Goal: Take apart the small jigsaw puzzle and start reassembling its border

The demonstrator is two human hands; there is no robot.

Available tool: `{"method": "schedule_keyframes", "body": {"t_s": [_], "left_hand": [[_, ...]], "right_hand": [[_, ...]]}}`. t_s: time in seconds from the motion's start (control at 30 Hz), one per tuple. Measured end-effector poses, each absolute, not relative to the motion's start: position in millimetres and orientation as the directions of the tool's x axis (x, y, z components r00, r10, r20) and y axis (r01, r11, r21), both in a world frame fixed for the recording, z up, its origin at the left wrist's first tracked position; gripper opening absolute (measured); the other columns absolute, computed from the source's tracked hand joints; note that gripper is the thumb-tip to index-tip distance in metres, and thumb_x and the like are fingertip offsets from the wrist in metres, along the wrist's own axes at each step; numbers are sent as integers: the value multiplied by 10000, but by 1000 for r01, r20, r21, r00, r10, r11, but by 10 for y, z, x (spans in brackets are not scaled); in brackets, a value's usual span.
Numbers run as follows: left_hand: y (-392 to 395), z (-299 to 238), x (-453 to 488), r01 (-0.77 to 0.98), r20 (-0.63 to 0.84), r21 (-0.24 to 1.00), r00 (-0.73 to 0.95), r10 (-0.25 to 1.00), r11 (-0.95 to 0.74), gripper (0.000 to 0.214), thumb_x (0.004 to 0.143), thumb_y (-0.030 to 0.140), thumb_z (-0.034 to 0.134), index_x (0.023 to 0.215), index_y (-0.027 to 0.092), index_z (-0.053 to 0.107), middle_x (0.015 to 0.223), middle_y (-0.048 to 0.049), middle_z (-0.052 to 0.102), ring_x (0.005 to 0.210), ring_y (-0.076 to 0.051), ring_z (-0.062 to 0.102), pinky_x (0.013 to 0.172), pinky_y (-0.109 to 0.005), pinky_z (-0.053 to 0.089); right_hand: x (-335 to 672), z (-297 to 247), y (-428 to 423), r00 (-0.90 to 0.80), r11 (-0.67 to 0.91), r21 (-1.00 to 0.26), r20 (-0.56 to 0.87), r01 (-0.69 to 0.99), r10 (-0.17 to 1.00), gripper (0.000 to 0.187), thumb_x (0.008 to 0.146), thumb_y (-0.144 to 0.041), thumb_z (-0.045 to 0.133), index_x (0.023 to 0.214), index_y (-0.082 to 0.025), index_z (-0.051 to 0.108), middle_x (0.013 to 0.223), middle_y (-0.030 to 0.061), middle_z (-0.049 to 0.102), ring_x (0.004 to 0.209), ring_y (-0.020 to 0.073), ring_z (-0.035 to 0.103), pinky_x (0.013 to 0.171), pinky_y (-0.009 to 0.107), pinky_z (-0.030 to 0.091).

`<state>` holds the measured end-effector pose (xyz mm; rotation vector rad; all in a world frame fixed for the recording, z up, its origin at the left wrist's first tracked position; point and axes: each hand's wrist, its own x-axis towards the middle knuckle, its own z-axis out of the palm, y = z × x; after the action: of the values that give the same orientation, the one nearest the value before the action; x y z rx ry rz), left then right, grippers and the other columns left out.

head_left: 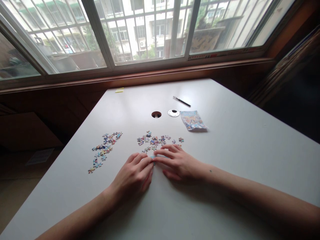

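My left hand (135, 175) and my right hand (176, 163) rest on the white table (225, 160), fingertips meeting over a small light-blue jigsaw piece (153, 157). Both hands have fingers bent and pressed down around that piece. Just beyond the fingers lies a loose cluster of coloured puzzle pieces (155, 140). A second scatter of pieces (103, 150) runs diagonally to the left of my left hand. A colourful puzzle packet (192, 120) lies farther back on the right.
A black pen (181, 101) lies near the far side. A round cable hole (156, 114) and its white cap (173, 113) sit mid-table. A yellow note (119, 90) lies at the far left corner. Barred windows stand behind the table.
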<state>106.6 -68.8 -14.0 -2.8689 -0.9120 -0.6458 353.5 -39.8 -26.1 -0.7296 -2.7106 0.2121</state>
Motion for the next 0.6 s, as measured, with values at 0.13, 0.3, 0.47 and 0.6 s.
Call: {"method": "schedule_keyframes", "body": {"t_s": [0.13, 0.3, 0.47, 0.6], "left_hand": [[-712, -115, 1083, 557, 397, 50, 751, 528, -829, 223, 908, 114, 548, 1105, 105, 653, 1095, -98, 680, 1054, -249, 580, 940, -415, 474], [-712, -125, 1079, 566, 387, 95, 737, 554, -819, 182, 905, 129, 541, 1042, 116, 659, 1018, -100, 680, 999, -239, 589, 908, -409, 488], [-708, -135, 1067, 546, 388, 111, 745, 542, -830, 187, 902, 121, 546, 1053, 136, 656, 995, -84, 681, 997, -227, 607, 911, -398, 493], [-700, -134, 1064, 527, 376, 99, 765, 522, -844, 208, 914, 131, 531, 1088, 128, 645, 1008, -93, 684, 999, -228, 613, 914, -404, 503]], "right_hand": [[3530, -252, -397, -812, 852, -228, 263, 472, 520, 478, 927, -283, 523, 1403, -251, 492, 1377, 71, 556, 1243, 287, 412, 1031, 452, 338], [3531, -263, -389, -817, 858, -228, 271, 460, 510, 469, 930, -282, 528, 1397, -247, 497, 1380, 70, 552, 1243, 285, 405, 1028, 452, 336], [3531, -258, -401, -815, 853, -233, 260, 468, 518, 441, 935, -279, 523, 1375, -256, 519, 1383, 62, 550, 1237, 282, 412, 1028, 459, 338], [3528, -239, -409, -814, 850, -240, 255, 470, 522, 421, 946, -279, 506, 1366, -255, 528, 1388, 57, 549, 1241, 280, 410, 1027, 457, 344]]}}
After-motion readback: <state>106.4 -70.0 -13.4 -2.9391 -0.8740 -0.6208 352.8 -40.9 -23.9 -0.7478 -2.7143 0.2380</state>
